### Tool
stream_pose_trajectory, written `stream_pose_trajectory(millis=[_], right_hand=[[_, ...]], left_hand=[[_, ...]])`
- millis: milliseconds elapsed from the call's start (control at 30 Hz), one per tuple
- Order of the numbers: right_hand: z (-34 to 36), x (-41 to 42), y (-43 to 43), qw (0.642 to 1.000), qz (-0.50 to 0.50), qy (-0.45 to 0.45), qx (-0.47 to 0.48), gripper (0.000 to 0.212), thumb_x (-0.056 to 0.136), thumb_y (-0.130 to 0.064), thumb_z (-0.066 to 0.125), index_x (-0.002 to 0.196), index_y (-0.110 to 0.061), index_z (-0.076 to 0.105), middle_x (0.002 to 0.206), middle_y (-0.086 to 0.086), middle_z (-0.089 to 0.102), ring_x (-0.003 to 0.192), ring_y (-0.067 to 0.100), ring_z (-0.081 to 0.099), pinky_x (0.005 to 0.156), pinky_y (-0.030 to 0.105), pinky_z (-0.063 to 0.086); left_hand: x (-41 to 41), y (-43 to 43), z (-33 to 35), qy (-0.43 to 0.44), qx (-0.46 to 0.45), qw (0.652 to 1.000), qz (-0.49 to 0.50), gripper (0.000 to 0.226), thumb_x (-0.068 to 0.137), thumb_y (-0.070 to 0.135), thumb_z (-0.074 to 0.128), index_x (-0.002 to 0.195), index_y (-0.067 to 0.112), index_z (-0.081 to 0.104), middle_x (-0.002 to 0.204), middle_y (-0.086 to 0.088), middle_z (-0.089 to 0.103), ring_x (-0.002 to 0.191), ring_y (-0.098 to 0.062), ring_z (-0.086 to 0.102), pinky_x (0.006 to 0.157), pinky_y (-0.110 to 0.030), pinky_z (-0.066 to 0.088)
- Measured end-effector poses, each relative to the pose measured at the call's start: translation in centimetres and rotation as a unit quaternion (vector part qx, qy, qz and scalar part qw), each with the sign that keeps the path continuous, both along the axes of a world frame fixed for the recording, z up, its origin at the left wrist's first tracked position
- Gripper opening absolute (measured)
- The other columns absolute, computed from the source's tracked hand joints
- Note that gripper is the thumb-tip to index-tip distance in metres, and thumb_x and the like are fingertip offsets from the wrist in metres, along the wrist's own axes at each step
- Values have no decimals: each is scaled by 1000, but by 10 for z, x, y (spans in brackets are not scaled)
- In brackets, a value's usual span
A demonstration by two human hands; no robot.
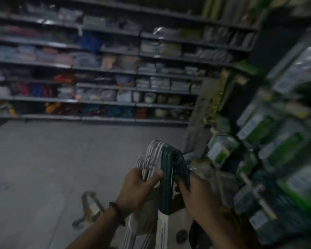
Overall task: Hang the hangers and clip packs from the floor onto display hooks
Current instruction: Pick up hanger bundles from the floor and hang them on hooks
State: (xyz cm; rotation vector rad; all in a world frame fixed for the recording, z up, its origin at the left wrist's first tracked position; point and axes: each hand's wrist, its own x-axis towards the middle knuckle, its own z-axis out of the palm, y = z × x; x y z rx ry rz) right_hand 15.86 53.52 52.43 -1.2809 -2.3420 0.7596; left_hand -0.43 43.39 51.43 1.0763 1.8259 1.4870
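The frame is blurred by motion. My left hand grips a bundle of white hangers near their hooks, thumb across the front. Beside it, my right hand holds a bundle of dark green hangers, fingers curled round its right side. Both bundles stand upright at chest height, touching each other, their lower ends running down out of view. A paper label hangs on the bundles below my hands.
Hanging packs with green labels fill the display rack on the right. A loose pack lies on the grey floor at lower left. Long shelves of folded textiles run across the back.
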Motion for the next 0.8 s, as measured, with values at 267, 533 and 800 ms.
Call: stream_pose_trajectory(millis=[267,533,800], right_hand=[[116,149,-122,957,-247,89,126,10,106,-34,54,96,-33,54,74,-10,66,63,4,66,53,21,50],[207,305,-264,897,-401,51,181,6,106,-40,50,110,-37,52,72,-3,66,56,14,63,49,32,48],[263,476,-451,808,-518,21,279,10,105,-34,54,97,-33,60,74,-6,72,61,7,69,60,43,61]], left_hand=[[94,-26,94,223,132,948,-185,28,107,18,49,81,28,52,67,14,53,67,-9,55,60,-11,38],[250,-64,174,350,204,882,-241,13,96,18,70,86,13,77,74,-6,73,68,-25,70,58,-30,45],[425,-167,267,397,346,756,-389,36,93,20,51,119,16,75,105,-13,77,95,-35,72,80,-47,60]])
